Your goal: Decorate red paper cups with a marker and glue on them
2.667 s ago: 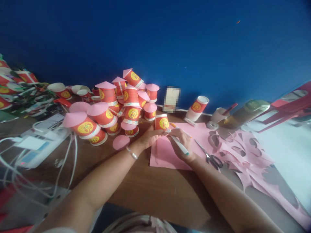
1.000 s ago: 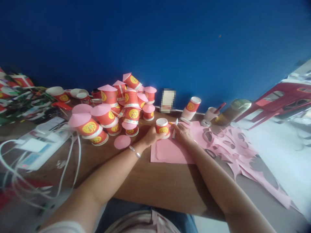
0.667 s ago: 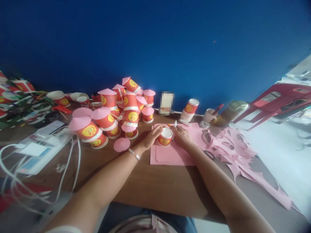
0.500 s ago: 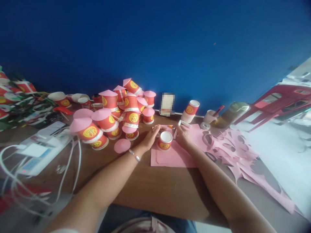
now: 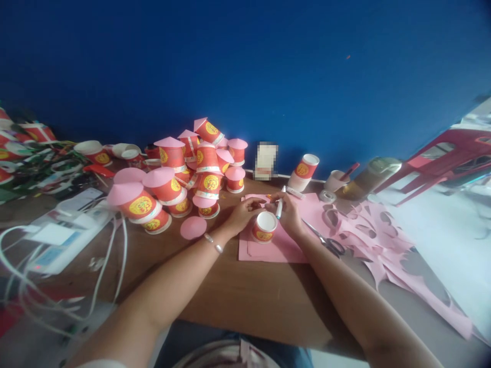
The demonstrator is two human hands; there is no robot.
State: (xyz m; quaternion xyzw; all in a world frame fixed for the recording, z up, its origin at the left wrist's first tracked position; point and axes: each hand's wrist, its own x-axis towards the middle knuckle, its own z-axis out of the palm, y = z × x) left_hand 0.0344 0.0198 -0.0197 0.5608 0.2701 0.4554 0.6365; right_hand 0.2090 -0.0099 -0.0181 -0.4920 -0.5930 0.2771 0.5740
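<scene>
A white marker pen [image 5: 281,204] stands tilted in my right hand [image 5: 290,214], which is closed around it above the pink paper sheets [image 5: 284,250]. My left hand [image 5: 242,213] has its fingers bent together, their tips close to those of the right hand. Whatever small thing lies between the left fingertips, if anything, is too small to make out. Just in front of both hands, a red paper cup [image 5: 264,235] with a yellow emblem sits on the sheets, its white opening facing up.
Stacked red cups with pink cone tops [image 5: 172,153] stand at left. Near them lie a pink paper disc [image 5: 193,228] and a white power strip [image 5: 69,240] with cables. Scissors [image 5: 332,245], paper scraps [image 5: 378,240], a roll of tape [image 5: 327,196] and a bottle [image 5: 372,176] are at right.
My fingertips have come closer together behind the cup. The marker now shows more fully in my right hand. More of the scissors is visible beside my right forearm.
</scene>
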